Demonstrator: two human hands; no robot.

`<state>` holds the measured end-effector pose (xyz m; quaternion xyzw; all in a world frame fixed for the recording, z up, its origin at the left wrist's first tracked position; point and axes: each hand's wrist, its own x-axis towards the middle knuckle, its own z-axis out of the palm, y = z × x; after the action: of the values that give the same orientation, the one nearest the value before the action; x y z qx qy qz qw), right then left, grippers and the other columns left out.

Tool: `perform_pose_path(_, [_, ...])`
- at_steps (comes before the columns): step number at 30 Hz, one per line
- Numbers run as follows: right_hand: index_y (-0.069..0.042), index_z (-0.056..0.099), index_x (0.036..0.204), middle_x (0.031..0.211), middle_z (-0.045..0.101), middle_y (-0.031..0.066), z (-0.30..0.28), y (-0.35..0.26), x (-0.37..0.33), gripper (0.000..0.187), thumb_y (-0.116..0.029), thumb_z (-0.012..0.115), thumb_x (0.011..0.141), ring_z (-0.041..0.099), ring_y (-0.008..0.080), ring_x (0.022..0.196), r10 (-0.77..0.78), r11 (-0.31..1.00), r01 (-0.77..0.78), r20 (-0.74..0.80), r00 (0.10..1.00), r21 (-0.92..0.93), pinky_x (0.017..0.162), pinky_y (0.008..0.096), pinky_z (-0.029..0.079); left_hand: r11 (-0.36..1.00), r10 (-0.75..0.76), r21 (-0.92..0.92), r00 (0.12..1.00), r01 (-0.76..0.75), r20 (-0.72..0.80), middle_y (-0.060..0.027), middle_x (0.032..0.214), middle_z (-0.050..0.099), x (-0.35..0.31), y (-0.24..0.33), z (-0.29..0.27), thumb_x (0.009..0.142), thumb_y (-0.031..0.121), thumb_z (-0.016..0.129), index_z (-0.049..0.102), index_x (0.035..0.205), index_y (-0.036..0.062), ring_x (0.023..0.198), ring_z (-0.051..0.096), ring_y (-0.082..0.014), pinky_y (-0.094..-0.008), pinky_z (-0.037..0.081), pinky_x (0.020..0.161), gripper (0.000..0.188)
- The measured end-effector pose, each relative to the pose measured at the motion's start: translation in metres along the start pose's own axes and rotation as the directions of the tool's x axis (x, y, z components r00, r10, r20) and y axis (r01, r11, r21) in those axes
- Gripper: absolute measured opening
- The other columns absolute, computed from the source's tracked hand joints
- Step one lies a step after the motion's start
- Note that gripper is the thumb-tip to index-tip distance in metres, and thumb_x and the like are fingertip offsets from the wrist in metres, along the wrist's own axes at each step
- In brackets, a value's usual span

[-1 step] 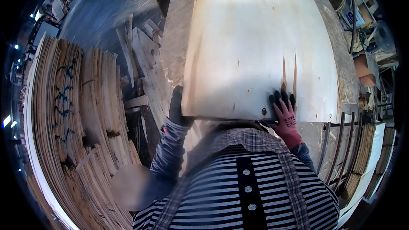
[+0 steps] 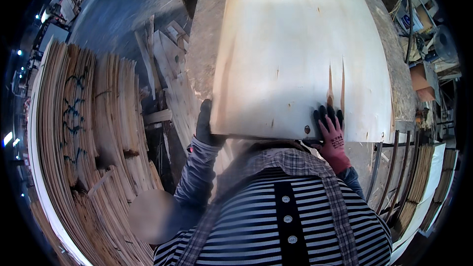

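Note:
A large pale wood veneer sheet lies in front of me, with knots and two dark splits near its right side. My right hand, in a pink glove with black fingertips, is open on the sheet's near edge. Its fingers spread flat on the surface below the splits, and the thumb is at the edge. At the near left corner my left hand, in a dark glove, presses against the side edge. Its visible fingers are stretched out along that edge, close together; the rest of the hand is in shadow.
The sheet rests on a wider brown board. Tall veneer stacks stand at my left, with loose wood strips beyond them. On the right are metal bars, another veneer stack and a cardboard box.

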<state>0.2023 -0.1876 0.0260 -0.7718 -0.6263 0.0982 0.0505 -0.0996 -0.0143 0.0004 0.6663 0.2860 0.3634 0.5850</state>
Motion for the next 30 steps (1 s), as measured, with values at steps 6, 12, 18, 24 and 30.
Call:
perform_pose_path(6, [-0.007,0.046,0.114,0.122,0.037,0.0156,0.011,0.03,0.002,0.08,-0.031,0.076,0.043,0.029,0.0377,0.115,-0.089,0.994,0.098,-0.172,0.981,0.04,0.096,0.0491,0.024,0.613,-0.409,-0.722,0.911,0.319,0.055,-0.0135,0.115,0.046,0.021,0.019,0.031,0.084,0.049,0.033,0.035,0.123,0.0069,0.103,0.046,-0.0248,-0.0353,0.04,0.086,0.057])
perform_pose_path(12, [-0.004,0.042,0.116,0.125,0.033,0.0182,0.013,0.041,0.008,0.078,-0.04,0.069,0.053,0.027,0.04,0.116,-0.081,0.996,0.083,-0.07,0.994,0.025,0.096,0.0505,0.022,0.99,-0.136,0.032,0.986,0.14,-0.096,-0.0134,0.115,0.045,0.021,-0.007,0.025,0.081,0.043,0.045,0.031,0.124,0.0039,0.104,0.046,-0.0264,-0.0356,0.04,0.086,0.06])
perform_pose_path(18, [-0.007,0.042,0.118,0.125,0.033,0.0177,0.011,0.029,0.013,0.079,-0.035,0.073,0.051,0.028,0.0365,0.117,-0.036,0.999,0.037,-0.047,0.998,0.019,0.096,0.0497,0.023,0.924,-0.344,-0.198,0.938,0.328,-0.05,-0.0134,0.125,0.037,0.035,0.01,0.006,0.074,0.004,0.058,0.024,0.128,0.0013,0.112,0.04,-0.02,-0.0267,0.032,0.093,0.064])
perform_pose_path(24, [-0.002,0.039,0.118,0.121,0.034,0.0204,0.019,0.013,0.008,0.079,-0.039,0.071,0.055,0.03,0.0384,0.114,-0.162,0.983,0.168,-0.082,0.983,0.07,0.093,0.0515,0.026,0.54,0.315,0.728,0.904,-0.422,0.29,-0.0214,0.126,0.03,0.075,0.06,0.009,0.059,0.001,0.052,0.059,0.1,0.0106,0.115,0.029,-0.0414,-0.047,0.021,0.096,0.044])
perform_pose_path(30, [0.001,0.047,0.107,0.113,0.042,0.022,-0.016,0.006,0.013,0.058,-0.024,0.065,0.059,0.042,0.0423,0.102,-0.198,0.948,0.299,-0.532,0.823,0.11,0.088,0.0521,0.033,0.935,0.3,0.248,0.937,-0.253,-0.176,-0.0131,0.101,0.054,0.094,0.127,0.013,0.061,-0.004,0.045,0.057,0.087,-0.0014,0.103,0.047,-0.0226,-0.0327,0.031,0.092,0.028])
